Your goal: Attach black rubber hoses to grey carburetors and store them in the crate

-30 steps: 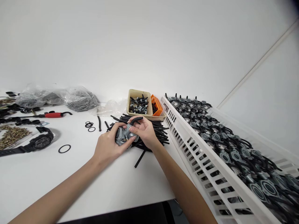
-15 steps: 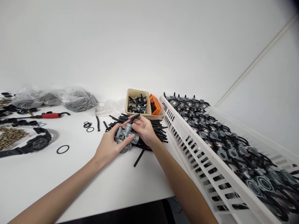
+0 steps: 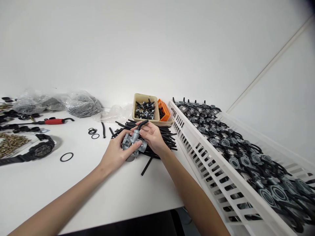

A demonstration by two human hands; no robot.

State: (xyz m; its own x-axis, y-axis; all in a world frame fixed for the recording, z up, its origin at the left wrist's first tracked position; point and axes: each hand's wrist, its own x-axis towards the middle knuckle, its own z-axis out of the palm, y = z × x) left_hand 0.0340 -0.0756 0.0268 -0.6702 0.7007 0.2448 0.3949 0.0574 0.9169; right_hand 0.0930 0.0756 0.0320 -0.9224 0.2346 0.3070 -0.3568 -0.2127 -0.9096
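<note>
In the head view, the dark watch (image 3: 42, 150) at the left has marks on its dial, but they are too small to be read. The table (image 3: 98, 196) is white and smooth, and behind it rises a plain white wall (image 3: 118, 49). Over the table, near its middle, the left hand (image 3: 115, 149) holds a grey metal part (image 3: 128, 143), its thumb laid across the front and the fingers pressed around the far side. The right hand (image 3: 152, 136) has thumb and forefinger pinching the lower end of a short black hose (image 3: 142, 124), which bends out from the top of the metal part; how its other fingertips stand cannot be told. Below and behind the hands lies a heap of thin black tubes (image 3: 169, 139), matt like rubber. Beyond them, a beige plastic tray (image 3: 134, 109) holds small black and silver pieces, just beside an orange basket (image 3: 166, 113). To the right, a white slotted crate (image 3: 251, 192) carries rows of grey metal parts with black hoses. On the left are crinkled clear bags (image 3: 83, 104), a tool with a glossy red handle (image 3: 53, 121), brass-coloured small pieces (image 3: 14, 143) and a flat black ring (image 3: 66, 157).
</note>
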